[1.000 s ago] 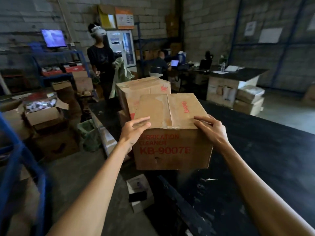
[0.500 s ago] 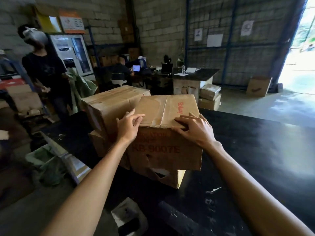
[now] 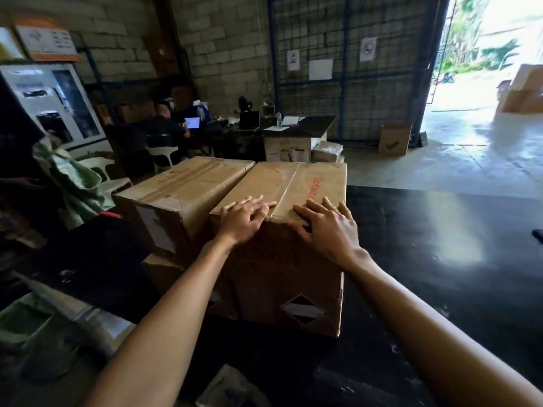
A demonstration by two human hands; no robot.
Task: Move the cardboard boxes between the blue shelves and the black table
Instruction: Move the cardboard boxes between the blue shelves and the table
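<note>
Hands lie flat on the top of the front cardboard box (image 3: 289, 254), which stands on the black counter (image 3: 440, 245) near its front edge. The left hand (image 3: 245, 218) rests near the left corner of the top, with the fingers straight and close together over the taped seam; the right hand (image 3: 324, 227) rests near the right side, with the fingers spread wide. Neither hand grips anything; they only press from above. Just to the left stands a second cardboard box (image 3: 182, 195), on top of a lower box (image 3: 161, 268) of which only a small part shows, and its side seems to touch the front box, though the gap is in shadow and I cannot tell for sure. The step in hand looks like the placing of the box on the counter, and it seems almost finished. To do it well, I think the person should press evenly with both palms, so that the box sits flat and does not rock, then push it gently until its side is straight along the neighbour. The top flaps look worn and the tape is wrinkled, so strong pressure in the middle could bend them inward; it is better to press near the edges. The hands should lift straight up afterwards, so that the box does not slide toward the front edge of the counter.
</note>
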